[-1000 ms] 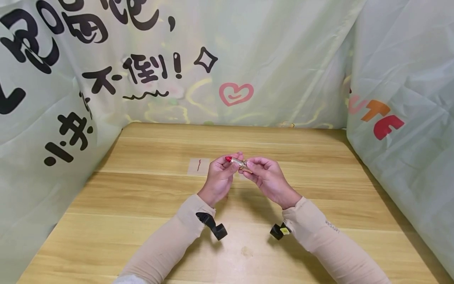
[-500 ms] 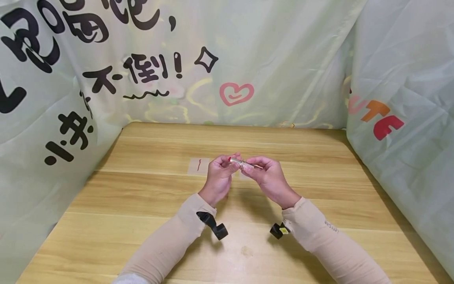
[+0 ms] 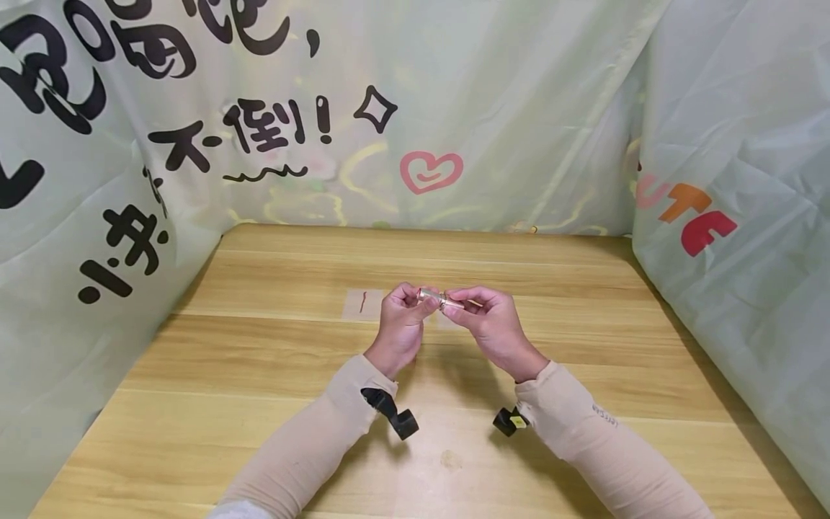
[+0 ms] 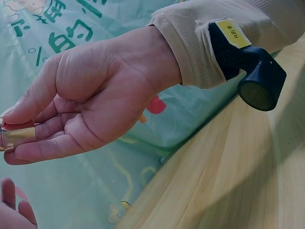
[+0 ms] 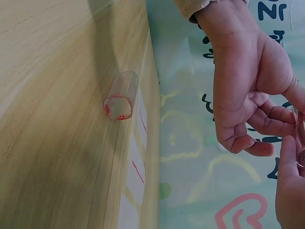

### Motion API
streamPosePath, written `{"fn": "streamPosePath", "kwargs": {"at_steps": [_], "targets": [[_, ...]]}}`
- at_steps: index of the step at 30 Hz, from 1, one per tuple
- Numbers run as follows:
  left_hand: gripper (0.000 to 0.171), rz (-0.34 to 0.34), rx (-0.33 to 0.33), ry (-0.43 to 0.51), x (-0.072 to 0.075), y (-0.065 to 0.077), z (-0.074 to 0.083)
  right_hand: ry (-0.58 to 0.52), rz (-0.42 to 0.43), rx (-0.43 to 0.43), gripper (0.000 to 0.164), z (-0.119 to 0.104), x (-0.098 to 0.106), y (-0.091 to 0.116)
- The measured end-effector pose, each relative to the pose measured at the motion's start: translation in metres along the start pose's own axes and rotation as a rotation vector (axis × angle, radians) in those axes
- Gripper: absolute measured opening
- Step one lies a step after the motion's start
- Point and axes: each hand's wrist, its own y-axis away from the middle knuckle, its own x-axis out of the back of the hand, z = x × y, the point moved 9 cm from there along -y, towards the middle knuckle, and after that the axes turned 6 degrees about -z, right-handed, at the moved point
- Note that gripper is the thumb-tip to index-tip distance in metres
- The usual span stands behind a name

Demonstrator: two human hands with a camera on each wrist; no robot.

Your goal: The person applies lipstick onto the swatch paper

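Note:
A lipstick (image 3: 429, 295) with a shiny metal tube is held between both hands, lying nearly level above the table in the head view. My left hand (image 3: 402, 328) pinches its tube end between thumb and fingers, and only a trace of red shows at that tip. The thumb and fingers of my right hand (image 3: 498, 333) grip the other end, the base. In the left wrist view the right hand (image 4: 95, 95) has the gold base (image 4: 20, 137) at its fingertips. A clear cap (image 5: 125, 88), smeared red at its mouth, lies on the table in the right wrist view.
Small pale slips line the table; one slip (image 3: 353, 306) left of the hands bears a red stroke, and another (image 3: 449, 319) is partly hidden by the right hand. Printed cloth (image 3: 519, 130) hangs behind and along both sides of the wooden table (image 3: 259, 346).
The red lipstick bullet has gone down into its tube, from standing well out to barely showing. My right fingers have shifted round the base; both arms have stayed almost in place.

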Motion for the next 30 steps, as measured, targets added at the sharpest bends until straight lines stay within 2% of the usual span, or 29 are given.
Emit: {"fn": "streamPosePath", "kwargs": {"at_steps": [6, 14, 18, 21, 25, 30], "targets": [[0.037, -0.017, 0.012, 0.006, -0.002, 0.0, 0.0, 0.021, 0.009, -0.016, 0.031, 0.002, 0.003, -0.001], [0.036, -0.022, 0.061, -0.035, 0.0, 0.001, -0.003, 0.039, 0.022, -0.042, 0.022, 0.005, 0.006, 0.0], [0.027, -0.031, 0.095, -0.062, 0.002, 0.001, -0.004, 0.048, 0.021, -0.047, 0.019, 0.005, 0.01, 0.001], [0.016, -0.028, 0.124, -0.097, 0.005, 0.0, -0.003, 0.053, 0.027, -0.056, 0.018, 0.006, 0.014, 0.001], [0.016, -0.016, 0.162, -0.165, 0.012, -0.001, -0.001, 0.057, 0.035, -0.076, 0.017, 0.007, 0.019, 0.002], [0.011, -0.036, 0.209, -0.274, 0.019, 0.0, 0.003, 0.081, 0.043, -0.107, 0.014, 0.009, 0.027, 0.003]]}}
